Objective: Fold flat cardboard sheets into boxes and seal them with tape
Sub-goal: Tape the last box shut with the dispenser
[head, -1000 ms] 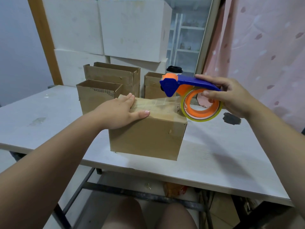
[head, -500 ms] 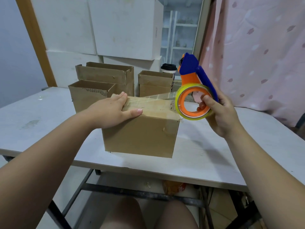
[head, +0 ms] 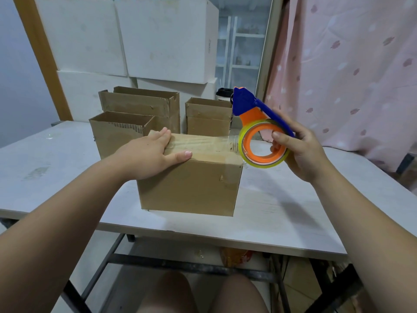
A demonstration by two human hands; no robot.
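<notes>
Cardboard box sat on table, taped seam running left-right. My left hand pressed flat on top, fingers straight. My right hand gripped tape dispenser just beside box's right edge; I judged cut due there.

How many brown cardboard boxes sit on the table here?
4: the closed box under the left hand; a low open box behind it, left; a larger open box behind that; a third open box at back centre. More may be hidden.
</notes>
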